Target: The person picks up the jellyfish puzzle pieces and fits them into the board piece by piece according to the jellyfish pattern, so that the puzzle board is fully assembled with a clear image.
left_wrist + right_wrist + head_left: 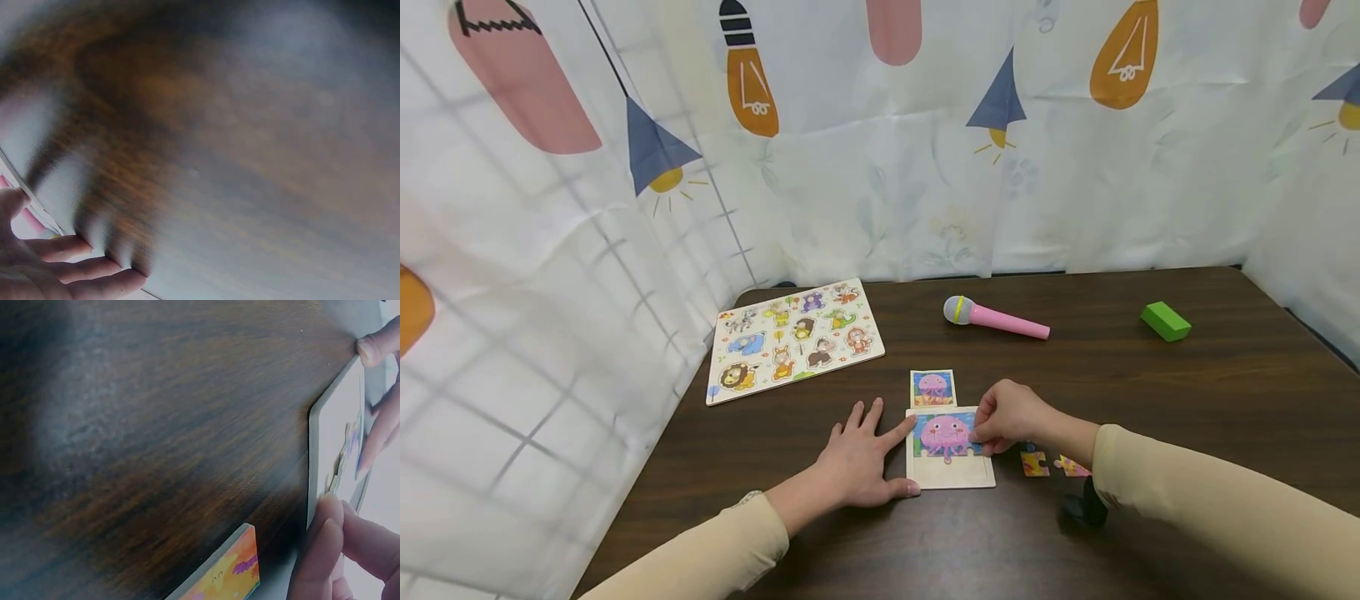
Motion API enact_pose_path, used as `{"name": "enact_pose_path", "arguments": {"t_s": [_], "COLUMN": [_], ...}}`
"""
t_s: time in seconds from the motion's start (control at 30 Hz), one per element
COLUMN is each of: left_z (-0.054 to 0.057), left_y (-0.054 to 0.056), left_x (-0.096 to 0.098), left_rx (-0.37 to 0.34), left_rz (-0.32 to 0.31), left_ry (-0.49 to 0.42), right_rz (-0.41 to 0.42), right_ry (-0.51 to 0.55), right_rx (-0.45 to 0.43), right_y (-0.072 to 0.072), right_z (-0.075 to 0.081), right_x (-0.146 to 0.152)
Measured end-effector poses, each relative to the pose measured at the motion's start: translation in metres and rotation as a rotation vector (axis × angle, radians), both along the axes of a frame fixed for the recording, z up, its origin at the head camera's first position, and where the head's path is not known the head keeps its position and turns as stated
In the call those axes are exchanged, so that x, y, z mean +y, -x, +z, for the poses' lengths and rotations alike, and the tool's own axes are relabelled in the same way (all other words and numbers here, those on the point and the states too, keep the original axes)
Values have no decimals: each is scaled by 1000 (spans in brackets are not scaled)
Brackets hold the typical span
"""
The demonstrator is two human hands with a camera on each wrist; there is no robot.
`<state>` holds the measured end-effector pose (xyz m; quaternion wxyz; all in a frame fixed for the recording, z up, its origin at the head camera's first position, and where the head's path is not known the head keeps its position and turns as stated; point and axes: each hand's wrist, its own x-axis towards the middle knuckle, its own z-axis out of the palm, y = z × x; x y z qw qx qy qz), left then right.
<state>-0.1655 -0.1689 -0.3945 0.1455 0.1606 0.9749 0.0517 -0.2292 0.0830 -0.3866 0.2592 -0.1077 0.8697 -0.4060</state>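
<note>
A jellyfish puzzle (946, 435) lies partly assembled in a pale square wooden tray (955, 477). With fingers spread flat on the table, my left hand (863, 458) touches the tray's left side with thumb and index finger. My right hand (1011, 415) pinches a puzzle piece at the right edge of the picture; the fingers hide most of it. In the right wrist view, its thumb and fingertips meet over the tray's rim (314, 462). Loose yellow-orange puzzle pieces (1034, 464) lie right of the tray, partly under the right forearm. A small jellyfish picture card (933, 388) lies just behind the tray.
An animal puzzle board (797, 340) is at the back left of the dark wooden table (842, 550). Further back lie a pink toy microphone (1000, 319) and a green block (1165, 321). A black object (1084, 507) sits beneath the right sleeve. Patterned curtains surround the table.
</note>
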Motion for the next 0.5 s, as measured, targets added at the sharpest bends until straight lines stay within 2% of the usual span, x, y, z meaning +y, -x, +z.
{"name": "enact_pose_path", "arguments": {"t_s": [0.23, 0.5], "left_z": [-1, 0], "left_y": [1, -1], "left_x": [1, 0], "left_rx": [-4, -1], "left_rz": [2, 2], "left_ry": [-2, -10], "right_rz": [0, 44], "right_ry": [-37, -72], "right_rx": [58, 91], "right_y": [-2, 0], "right_z": [-2, -1], "right_x": [2, 1]}}
